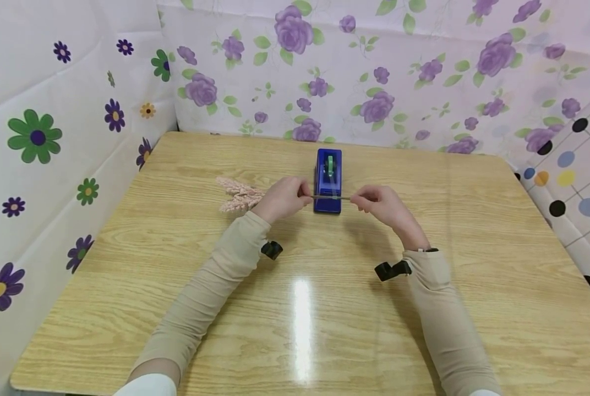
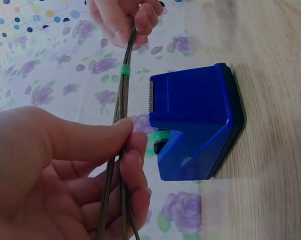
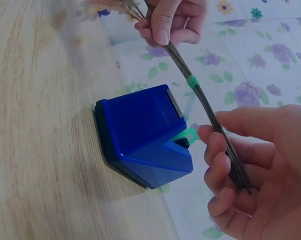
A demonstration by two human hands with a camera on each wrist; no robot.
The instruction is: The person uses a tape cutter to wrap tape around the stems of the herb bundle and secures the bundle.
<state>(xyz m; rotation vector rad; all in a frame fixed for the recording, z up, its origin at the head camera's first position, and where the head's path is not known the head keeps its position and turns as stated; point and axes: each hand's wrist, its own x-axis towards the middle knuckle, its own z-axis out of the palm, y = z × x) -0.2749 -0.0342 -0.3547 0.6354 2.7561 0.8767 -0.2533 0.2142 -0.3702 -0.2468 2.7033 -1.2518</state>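
A bunch of artificial flowers with fluffy pale pink heads (image 1: 240, 195) lies to the left of my left hand (image 1: 286, 198). Its thin brown stems (image 2: 118, 102) run level between both hands, and a band of green tape (image 3: 192, 81) circles them midway. My left hand pinches the stems between thumb and fingers on the flower side. Toward the other end, my right hand (image 1: 381, 204) holds them with thumb and fingers. A blue tape dispenser (image 1: 328, 206) stands just beneath the stems, its green roll (image 1: 331, 165) at the back and its toothed cutter (image 3: 175, 102) facing up.
The wooden table (image 1: 354, 330) extends around the hands. A flowered cloth (image 1: 374, 71) hangs behind its far edge, and another patterned cloth (image 1: 77, 165) covers the left side. Small black cameras (image 1: 391, 270) are strapped at both wrists.
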